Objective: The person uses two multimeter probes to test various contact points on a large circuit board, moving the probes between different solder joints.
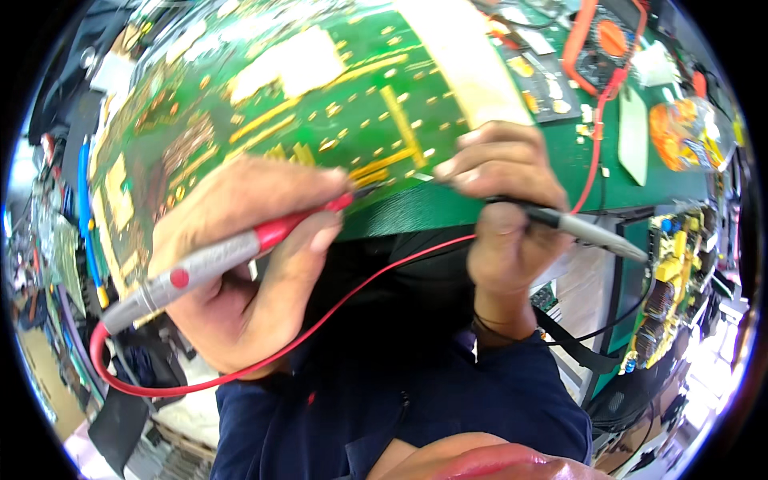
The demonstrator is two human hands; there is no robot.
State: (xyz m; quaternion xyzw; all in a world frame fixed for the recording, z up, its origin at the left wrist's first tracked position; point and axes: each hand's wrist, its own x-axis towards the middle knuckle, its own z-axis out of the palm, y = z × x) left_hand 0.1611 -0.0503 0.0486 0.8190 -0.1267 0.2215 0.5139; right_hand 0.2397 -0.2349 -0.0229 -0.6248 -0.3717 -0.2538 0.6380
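Observation:
My left hand (240,248) is closed round a red-and-grey multimeter probe (188,276). The probe's dark tip reaches the near edge of a large green circuit board (376,104), close to its gold-coloured strips; I cannot tell whether it touches. In my right hand (512,180) is a black-and-grey multimeter probe (596,234), pinched between thumb and fingers. Its tip is hidden by the fingers, which are bent at the board's near right edge. From the left probe a red lead (368,280) loops below both hands and up toward an orange-and-black multimeter (606,44).
A green work surface (416,210) lies under the board. To the right are a dark tray (544,84) with small parts, a clear jar with orange contents (688,136) and a board with yellow components (668,272). A blue cable (86,216) runs at the left.

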